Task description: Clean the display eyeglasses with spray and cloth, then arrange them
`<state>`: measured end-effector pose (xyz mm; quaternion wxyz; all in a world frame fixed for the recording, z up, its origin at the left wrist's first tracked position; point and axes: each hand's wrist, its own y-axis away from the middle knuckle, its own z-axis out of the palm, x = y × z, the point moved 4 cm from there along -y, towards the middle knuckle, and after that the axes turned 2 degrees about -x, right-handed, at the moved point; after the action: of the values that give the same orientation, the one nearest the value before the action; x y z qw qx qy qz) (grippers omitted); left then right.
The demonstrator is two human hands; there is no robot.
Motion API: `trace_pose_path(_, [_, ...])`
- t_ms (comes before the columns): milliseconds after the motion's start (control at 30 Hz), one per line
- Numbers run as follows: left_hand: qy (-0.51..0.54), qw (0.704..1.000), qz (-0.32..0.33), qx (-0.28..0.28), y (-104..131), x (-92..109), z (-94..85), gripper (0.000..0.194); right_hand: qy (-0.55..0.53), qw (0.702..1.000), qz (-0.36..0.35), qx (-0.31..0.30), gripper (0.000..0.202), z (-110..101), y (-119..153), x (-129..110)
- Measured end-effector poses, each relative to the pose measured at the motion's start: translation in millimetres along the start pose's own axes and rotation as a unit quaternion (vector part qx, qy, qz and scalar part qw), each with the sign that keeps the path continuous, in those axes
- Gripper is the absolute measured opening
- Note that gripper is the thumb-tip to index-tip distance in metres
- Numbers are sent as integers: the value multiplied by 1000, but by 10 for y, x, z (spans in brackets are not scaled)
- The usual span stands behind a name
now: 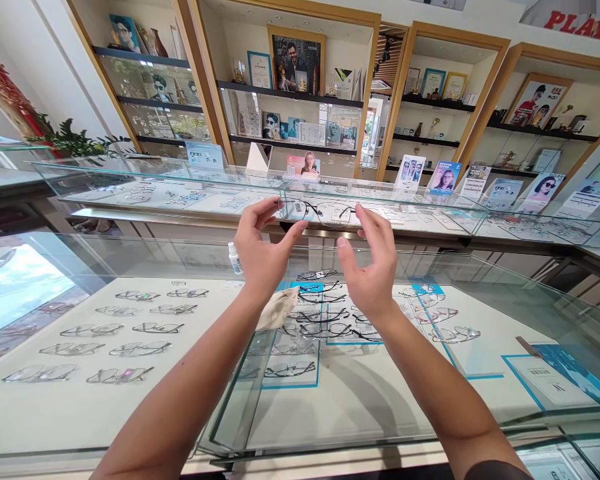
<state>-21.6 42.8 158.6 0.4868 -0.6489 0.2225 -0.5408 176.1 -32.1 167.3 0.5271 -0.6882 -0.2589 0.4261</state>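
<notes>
A pair of thin-framed glasses (320, 213) is held up above the glass display case, its lenses between my two hands. My left hand (266, 248) grips the frame's left end with its fingers, the thumb stretched below. My right hand (371, 257) has its fingertips at the right end, the thumb apart and lower. Beneath my hands, several dark-framed glasses (325, 331) lie in rows on the case. A beige cloth (279, 308) is beside them, and a small white bottle (235, 259) stands just left of my left hand.
The near glass case (145, 427) holds rows of glasses at the left, more at the right, and a blue-and-white card (555, 383). Behind it runs another glass counter (205, 193) with standing cards. Wooden shelves (290, 97) and a plant (73, 140) are farther back.
</notes>
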Motion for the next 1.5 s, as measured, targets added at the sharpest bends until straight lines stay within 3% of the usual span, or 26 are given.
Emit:
trace_pose_path(167, [-39,998,36,15,26,40,-13,55,-50,998,40,14,43,-19,-12,88])
trace_pose_path(433, [-130,971,186,74,76,251,-91,66,-184,956,223,45,29,-27,-34,380])
trace_pose_path(633, [-143,977,146,63,54,307,-104,64,-209,936,279,41,27,-30,-40,448])
trace_pose_path(1200, [31,998,11,-45,9,41,42,57,-217,950,225,-4,25,-84,-106,178])
trace_pose_path(1400, [68,996,-6,-57,25,-21,94,57,-207,955,210,-37,28,-58,-106,176])
trace_pose_path(1500, [80,995,-3,-53,37,-23,105,55,-241,946,215,-25,24,-55,-107,163])
